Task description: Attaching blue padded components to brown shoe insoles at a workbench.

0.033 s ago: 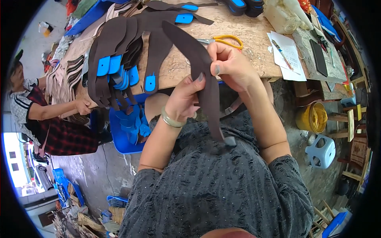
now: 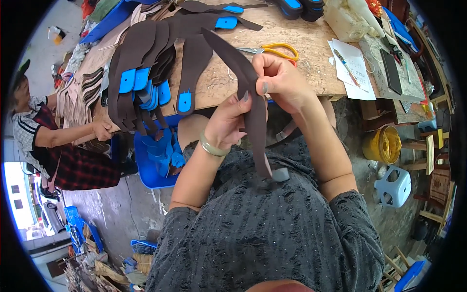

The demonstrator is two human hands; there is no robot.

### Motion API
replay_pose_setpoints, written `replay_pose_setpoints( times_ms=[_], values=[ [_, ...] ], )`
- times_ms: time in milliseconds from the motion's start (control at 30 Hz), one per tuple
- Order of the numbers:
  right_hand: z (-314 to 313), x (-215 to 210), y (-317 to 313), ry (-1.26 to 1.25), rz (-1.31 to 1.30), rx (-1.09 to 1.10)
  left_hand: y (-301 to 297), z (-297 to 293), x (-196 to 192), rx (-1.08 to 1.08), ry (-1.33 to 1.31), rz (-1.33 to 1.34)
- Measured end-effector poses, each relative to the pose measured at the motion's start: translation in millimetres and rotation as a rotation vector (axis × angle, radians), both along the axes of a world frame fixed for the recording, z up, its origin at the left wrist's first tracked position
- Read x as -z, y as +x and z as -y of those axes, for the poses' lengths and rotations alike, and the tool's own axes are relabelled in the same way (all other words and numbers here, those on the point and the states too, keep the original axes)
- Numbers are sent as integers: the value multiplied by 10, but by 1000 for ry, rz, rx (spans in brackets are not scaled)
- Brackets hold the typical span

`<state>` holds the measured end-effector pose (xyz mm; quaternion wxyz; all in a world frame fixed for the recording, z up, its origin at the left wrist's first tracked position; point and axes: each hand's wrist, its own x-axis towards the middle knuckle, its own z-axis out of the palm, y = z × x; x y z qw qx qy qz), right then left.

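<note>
A long, curved dark brown strip point(image 2: 255, 129), like leather or a shoe-upper piece, hangs between my hands above my lap. My left hand point(image 2: 226, 117) has thumb and fingers closed on its middle, a bangle round the wrist. With thumb and forefinger, my right hand point(image 2: 282, 80) pinches the strip's edge a little higher up. A pale grey tab point(image 2: 280, 174) shows at its lower end. Yellow-handled scissors point(image 2: 279, 46) lie on the table just beyond my right hand. A single brown piece with a blue end point(image 2: 185, 101) lies to the left of the strip.
Stacked brown pieces with blue ends point(image 2: 141, 53) cover the wooden table's point(image 2: 214, 78) left part. Below them stands a blue bin point(image 2: 158, 182) of blue scraps. Paper point(image 2: 355, 73) and a phone point(image 2: 390, 70) lie right. A co-worker point(image 2: 68, 141) sits left; a stool point(image 2: 393, 186) stands right.
The strip and my left hand have shifted slightly to the right, and the strip's lower end has dropped a little. Both hands keep their hold.
</note>
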<state>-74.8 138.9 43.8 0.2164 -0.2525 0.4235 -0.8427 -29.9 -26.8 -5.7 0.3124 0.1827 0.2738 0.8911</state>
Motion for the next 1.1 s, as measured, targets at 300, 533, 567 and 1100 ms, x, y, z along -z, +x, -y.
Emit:
replay_pose_setpoints(
  times_ms=[300,533,567,1100],
  values=[
    [-87,-107,105,559,-445,798,-52,-163,-298,-845,-425,-134],
    [-21,-48,183,703,-333,740,1,-220,-317,-1063,-768,-385],
    [-48,-46,154,724,-284,675,-9,-202,-317,-1063,-769,-383],
    [82,153,4,252,-33,470,-75,-47,-404,-710,-596,-70]
  ],
)
